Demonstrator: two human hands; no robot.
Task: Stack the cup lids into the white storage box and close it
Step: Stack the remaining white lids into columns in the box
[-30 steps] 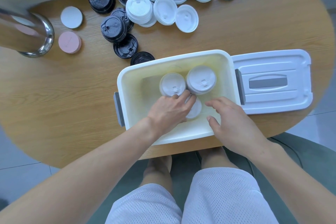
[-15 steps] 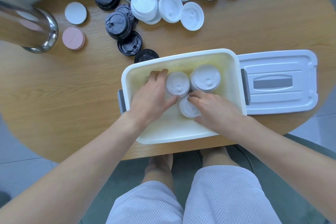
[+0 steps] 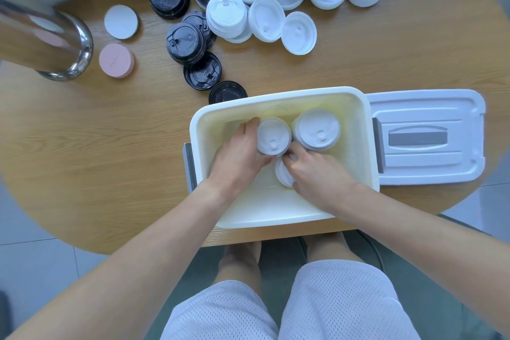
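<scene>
Two hands now work inside the white storage box [image 3: 278,96]: the left hand [image 3: 240,154] has shifted to grip the middle lid stack [image 3: 273,136], the right hand [image 3: 314,171] curls over the near stack [image 3: 283,174], making room.

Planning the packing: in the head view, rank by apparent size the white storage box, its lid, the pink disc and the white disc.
1. white storage box
2. box lid
3. pink disc and white disc: look about alike, so unranked.
</scene>
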